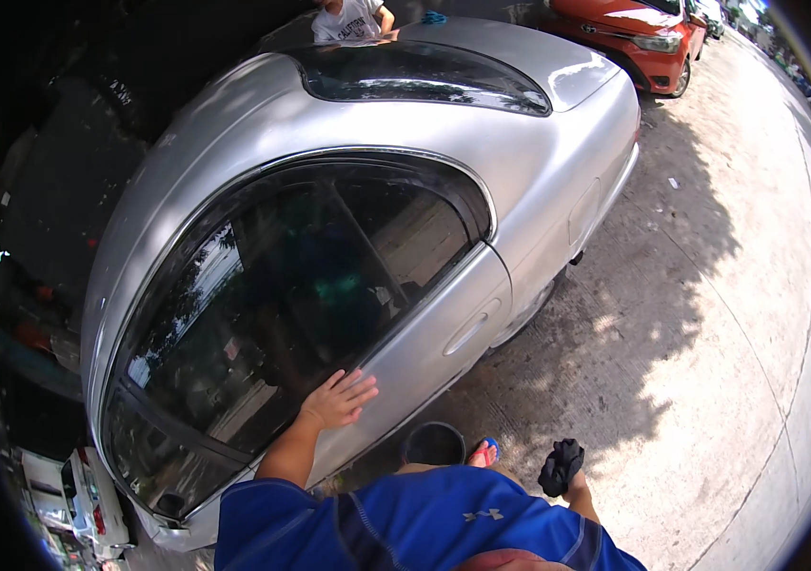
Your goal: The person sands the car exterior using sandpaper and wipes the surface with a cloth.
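Observation:
A silver car [520,157] fills most of the head view, its tinted side windows [296,276] facing me. Fingers spread, my left hand [339,400] is at the door's upper edge, just below the window, and seems to rest flat on the panel. Out to my right, away from the car, my right hand [577,487] grips a bunched black cloth [562,465]. The cloth hides most of its fingers.
A black bucket [435,424] stands on the ground by the door, beside my sandalled foot [485,451]. Across the car is another person [348,21], near a blue item [434,17] on the trunk. A red car [615,43] is parked behind; a white vehicle [91,504] lies far left.

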Demonstrator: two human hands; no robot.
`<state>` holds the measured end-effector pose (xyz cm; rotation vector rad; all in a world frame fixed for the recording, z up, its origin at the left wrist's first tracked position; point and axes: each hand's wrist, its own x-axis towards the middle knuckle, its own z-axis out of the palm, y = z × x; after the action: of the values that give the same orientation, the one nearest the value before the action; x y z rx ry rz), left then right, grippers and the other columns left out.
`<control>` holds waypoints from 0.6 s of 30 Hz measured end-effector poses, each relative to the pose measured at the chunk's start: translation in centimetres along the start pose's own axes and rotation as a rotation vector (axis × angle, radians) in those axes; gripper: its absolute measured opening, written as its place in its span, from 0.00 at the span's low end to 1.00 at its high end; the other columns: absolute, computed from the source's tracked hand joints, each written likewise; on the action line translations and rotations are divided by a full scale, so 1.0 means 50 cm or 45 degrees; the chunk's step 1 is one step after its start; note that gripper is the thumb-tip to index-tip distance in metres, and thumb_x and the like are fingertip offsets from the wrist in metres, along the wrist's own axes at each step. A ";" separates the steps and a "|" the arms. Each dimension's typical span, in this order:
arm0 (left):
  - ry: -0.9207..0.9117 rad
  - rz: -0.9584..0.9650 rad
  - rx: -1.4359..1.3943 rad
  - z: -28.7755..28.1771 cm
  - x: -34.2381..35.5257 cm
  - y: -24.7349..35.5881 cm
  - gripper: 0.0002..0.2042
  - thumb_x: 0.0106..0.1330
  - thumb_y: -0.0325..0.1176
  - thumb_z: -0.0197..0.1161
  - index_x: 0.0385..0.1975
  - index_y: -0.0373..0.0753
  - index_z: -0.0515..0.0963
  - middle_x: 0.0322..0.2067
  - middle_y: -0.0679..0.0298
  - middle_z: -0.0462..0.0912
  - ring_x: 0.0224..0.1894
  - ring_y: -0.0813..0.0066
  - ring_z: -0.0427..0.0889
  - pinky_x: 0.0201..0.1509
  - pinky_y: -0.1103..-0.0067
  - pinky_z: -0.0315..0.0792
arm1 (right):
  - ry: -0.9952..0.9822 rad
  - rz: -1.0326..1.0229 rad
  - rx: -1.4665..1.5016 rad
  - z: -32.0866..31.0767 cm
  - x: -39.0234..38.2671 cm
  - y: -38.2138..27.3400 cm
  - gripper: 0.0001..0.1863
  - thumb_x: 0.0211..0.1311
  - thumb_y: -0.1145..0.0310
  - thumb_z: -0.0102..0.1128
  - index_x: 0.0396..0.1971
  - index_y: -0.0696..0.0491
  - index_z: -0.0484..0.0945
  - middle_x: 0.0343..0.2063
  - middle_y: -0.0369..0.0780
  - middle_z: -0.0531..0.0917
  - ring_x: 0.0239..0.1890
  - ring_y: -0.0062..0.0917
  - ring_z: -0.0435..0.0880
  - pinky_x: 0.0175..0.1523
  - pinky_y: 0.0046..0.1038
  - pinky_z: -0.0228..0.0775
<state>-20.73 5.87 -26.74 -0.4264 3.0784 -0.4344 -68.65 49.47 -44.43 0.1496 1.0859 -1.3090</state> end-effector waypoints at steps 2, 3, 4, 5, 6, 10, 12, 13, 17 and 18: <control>0.003 0.011 -0.013 -0.006 0.009 -0.001 0.33 0.64 0.46 0.64 0.73 0.58 0.71 0.79 0.74 0.63 0.81 0.64 0.57 0.84 0.57 0.45 | -0.122 0.027 0.024 0.010 -0.003 -0.002 0.24 0.72 0.35 0.58 0.43 0.41 0.83 0.31 0.33 0.85 0.35 0.28 0.86 0.44 0.33 0.79; 0.007 0.022 -0.027 -0.010 0.011 0.000 0.33 0.64 0.46 0.64 0.73 0.58 0.71 0.79 0.74 0.63 0.82 0.64 0.57 0.84 0.57 0.46 | 0.019 0.019 -0.015 0.003 0.000 0.010 0.26 0.70 0.35 0.60 0.45 0.43 0.83 0.35 0.35 0.86 0.38 0.29 0.87 0.45 0.33 0.80; 0.001 0.020 -0.031 -0.008 0.014 -0.002 0.33 0.64 0.46 0.64 0.73 0.58 0.71 0.79 0.74 0.63 0.82 0.64 0.57 0.84 0.57 0.46 | 0.161 0.013 -0.054 -0.005 0.001 0.022 0.28 0.69 0.34 0.61 0.48 0.45 0.83 0.39 0.37 0.88 0.41 0.31 0.89 0.46 0.34 0.82; 0.015 0.013 -0.012 -0.002 0.013 0.000 0.33 0.64 0.46 0.65 0.73 0.58 0.71 0.79 0.73 0.62 0.82 0.63 0.56 0.84 0.57 0.46 | 0.159 0.026 -0.059 -0.002 0.000 0.029 0.28 0.69 0.34 0.61 0.48 0.45 0.83 0.39 0.37 0.88 0.41 0.31 0.89 0.46 0.34 0.82; 0.028 0.005 0.006 0.001 0.009 0.001 0.34 0.64 0.46 0.65 0.73 0.58 0.71 0.79 0.73 0.62 0.82 0.63 0.56 0.84 0.57 0.47 | 0.209 0.065 -0.074 0.002 0.000 0.037 0.27 0.70 0.33 0.58 0.46 0.44 0.82 0.34 0.36 0.86 0.37 0.30 0.87 0.43 0.33 0.80; 0.029 -0.011 -0.003 0.006 0.001 -0.004 0.33 0.65 0.45 0.64 0.74 0.59 0.71 0.79 0.75 0.62 0.82 0.64 0.56 0.85 0.58 0.43 | 0.256 0.067 -0.055 0.002 -0.004 0.079 0.28 0.72 0.33 0.55 0.49 0.43 0.80 0.29 0.35 0.84 0.31 0.28 0.84 0.37 0.33 0.77; 0.071 0.031 0.017 0.006 0.016 -0.009 0.34 0.63 0.46 0.66 0.73 0.58 0.71 0.80 0.73 0.60 0.82 0.63 0.55 0.85 0.58 0.45 | 0.289 0.064 -0.058 -0.045 -0.009 0.118 0.28 0.72 0.33 0.55 0.49 0.43 0.80 0.30 0.35 0.84 0.32 0.28 0.84 0.37 0.33 0.77; 0.070 0.027 0.016 0.006 0.017 -0.012 0.34 0.63 0.46 0.66 0.73 0.58 0.71 0.80 0.73 0.60 0.82 0.63 0.55 0.85 0.58 0.45 | 0.303 0.068 -0.058 -0.051 -0.009 0.125 0.28 0.72 0.33 0.55 0.49 0.43 0.80 0.30 0.35 0.84 0.32 0.28 0.85 0.38 0.33 0.77; 0.082 0.013 -0.014 0.006 0.018 -0.010 0.34 0.63 0.45 0.67 0.73 0.57 0.71 0.80 0.73 0.60 0.82 0.64 0.55 0.85 0.59 0.44 | 0.334 0.065 -0.072 -0.040 -0.034 0.128 0.28 0.72 0.33 0.56 0.49 0.44 0.81 0.31 0.35 0.84 0.33 0.28 0.85 0.38 0.34 0.78; 0.085 0.006 -0.034 0.006 0.017 -0.009 0.33 0.63 0.45 0.67 0.72 0.57 0.72 0.80 0.73 0.60 0.83 0.64 0.55 0.85 0.59 0.44 | 0.339 0.060 -0.073 -0.038 -0.044 0.129 0.28 0.72 0.33 0.56 0.49 0.44 0.81 0.31 0.35 0.84 0.33 0.28 0.85 0.39 0.34 0.78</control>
<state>-21.43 5.12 -26.85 -0.4134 3.1522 -0.4158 -64.10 54.30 -46.91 0.3115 1.3361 -1.2380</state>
